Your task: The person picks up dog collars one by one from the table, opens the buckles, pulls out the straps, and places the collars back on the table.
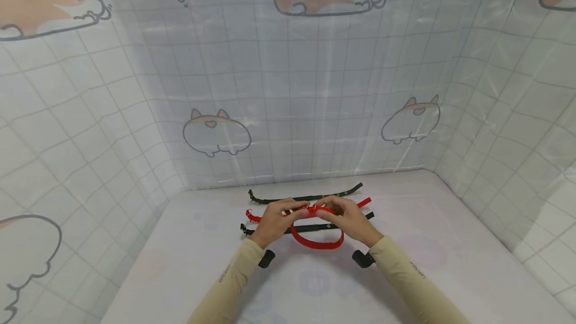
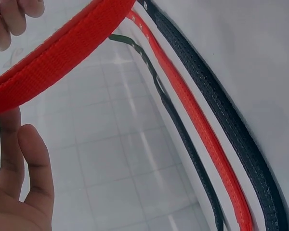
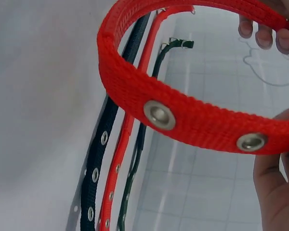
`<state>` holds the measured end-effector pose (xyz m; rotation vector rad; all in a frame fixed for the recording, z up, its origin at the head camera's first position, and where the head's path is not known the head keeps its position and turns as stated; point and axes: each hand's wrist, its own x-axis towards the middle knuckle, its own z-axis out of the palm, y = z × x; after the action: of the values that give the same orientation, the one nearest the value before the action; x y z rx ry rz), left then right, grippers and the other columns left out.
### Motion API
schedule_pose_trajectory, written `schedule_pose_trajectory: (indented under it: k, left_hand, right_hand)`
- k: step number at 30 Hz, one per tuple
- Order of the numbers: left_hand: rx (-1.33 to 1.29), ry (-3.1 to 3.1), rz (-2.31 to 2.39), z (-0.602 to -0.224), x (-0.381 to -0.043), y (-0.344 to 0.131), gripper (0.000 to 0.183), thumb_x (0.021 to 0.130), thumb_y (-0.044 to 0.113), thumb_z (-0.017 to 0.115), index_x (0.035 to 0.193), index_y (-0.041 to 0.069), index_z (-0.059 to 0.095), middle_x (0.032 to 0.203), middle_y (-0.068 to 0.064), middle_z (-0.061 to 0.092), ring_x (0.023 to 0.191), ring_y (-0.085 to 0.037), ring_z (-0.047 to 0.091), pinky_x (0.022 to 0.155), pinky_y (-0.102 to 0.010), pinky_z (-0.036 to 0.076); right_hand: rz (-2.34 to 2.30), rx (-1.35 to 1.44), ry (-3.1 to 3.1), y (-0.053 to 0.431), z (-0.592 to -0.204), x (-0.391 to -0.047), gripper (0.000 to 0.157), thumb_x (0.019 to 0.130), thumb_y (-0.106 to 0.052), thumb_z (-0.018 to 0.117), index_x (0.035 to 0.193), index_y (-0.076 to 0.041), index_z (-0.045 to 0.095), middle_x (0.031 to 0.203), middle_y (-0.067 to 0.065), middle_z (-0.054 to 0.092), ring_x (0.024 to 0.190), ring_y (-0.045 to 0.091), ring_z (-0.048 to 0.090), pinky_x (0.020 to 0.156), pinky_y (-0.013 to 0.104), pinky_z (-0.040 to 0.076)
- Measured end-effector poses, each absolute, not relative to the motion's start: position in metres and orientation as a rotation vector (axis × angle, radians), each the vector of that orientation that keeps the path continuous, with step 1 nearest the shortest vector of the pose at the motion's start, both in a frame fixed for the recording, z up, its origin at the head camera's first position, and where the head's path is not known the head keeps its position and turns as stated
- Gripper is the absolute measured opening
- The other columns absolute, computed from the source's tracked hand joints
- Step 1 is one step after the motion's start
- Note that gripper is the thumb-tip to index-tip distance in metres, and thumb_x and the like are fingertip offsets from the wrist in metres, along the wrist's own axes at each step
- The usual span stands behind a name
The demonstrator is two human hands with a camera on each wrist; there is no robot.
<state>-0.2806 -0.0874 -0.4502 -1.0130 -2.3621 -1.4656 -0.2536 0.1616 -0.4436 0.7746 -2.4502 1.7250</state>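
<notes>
A red collar (image 1: 317,245) with metal eyelets is bent round into a loop, raised over the table. My left hand (image 1: 275,220) pinches it at the buckle end, where gold-coloured metal shows. Beside it, the right hand (image 1: 350,218) grips the strap close to the same buckle, fingertips almost meeting the left ones. In the right wrist view the eyelets of the collar (image 3: 156,113) face the camera and the loop runs between both hands. The left wrist view shows plain webbing of the collar (image 2: 62,57); the buckle is hidden there.
Three more collars lie stretched out side by side beyond the loop: a dark green one (image 1: 270,201) at the back, a red one (image 1: 364,202) in the middle, a dark blue-black one (image 1: 306,228) in front. Patterned sheeting (image 1: 306,89) walls the white table (image 1: 180,264) at back and sides.
</notes>
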Motion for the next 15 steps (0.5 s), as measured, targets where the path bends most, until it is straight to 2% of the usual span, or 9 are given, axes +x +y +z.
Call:
schedule_pose_trajectory:
  k: [3,7,11,15]
  left_hand:
    - [-1.010,-2.362,-1.445,-0.4500,-0.2810,-0.0887,0.034,0.093,0.035,0.075,0.124,0.022,0.075,0.097,0.014,0.071,0.086,-0.012,0.060,0.079,-0.032,0.054]
    - [-1.016,-2.367,-1.443,-0.4501,-0.2802,-0.0890,0.034,0.093,0.035,0.075,0.125,0.022,0.075,0.092,0.013,0.069,0.084,-0.012,0.060,0.079,-0.032,0.054]
    - [-1.016,-2.371,-1.461,-0.4512,-0.2797,-0.0880,0.035,0.092,0.036,0.075,0.125,0.022,0.075,0.093,0.013,0.069,0.086,-0.013,0.060,0.080,-0.034,0.055]
    - [-1.039,-2.364,-1.471,-0.4526,-0.2803,-0.0864,0.036,0.093,0.034,0.075,0.125,0.018,0.074,0.093,0.012,0.069,0.086,-0.013,0.061,0.080,-0.034,0.055]
  right_hand:
    - [1.698,0.822,-2.444,0.1639,-0.4439,-0.2542,0.031,0.098,-0.025,0.071,0.128,-0.019,0.069,0.118,-0.003,0.071,0.098,0.018,0.069,0.083,0.041,0.058]
    - [1.690,0.843,-2.428,0.1640,-0.4447,-0.2536,0.036,0.098,-0.019,0.070,0.134,-0.014,0.067,0.127,0.000,0.068,0.107,0.019,0.067,0.089,0.035,0.056]
    - [1.686,0.751,-2.439,0.1616,-0.4456,-0.2519,0.032,0.096,-0.024,0.073,0.127,-0.018,0.071,0.119,-0.001,0.071,0.099,0.018,0.069,0.083,0.037,0.058]
    - [1.662,0.690,-2.446,0.1582,-0.4454,-0.2511,0.025,0.092,-0.033,0.078,0.114,-0.024,0.073,0.105,-0.005,0.073,0.087,0.017,0.071,0.075,0.035,0.059]
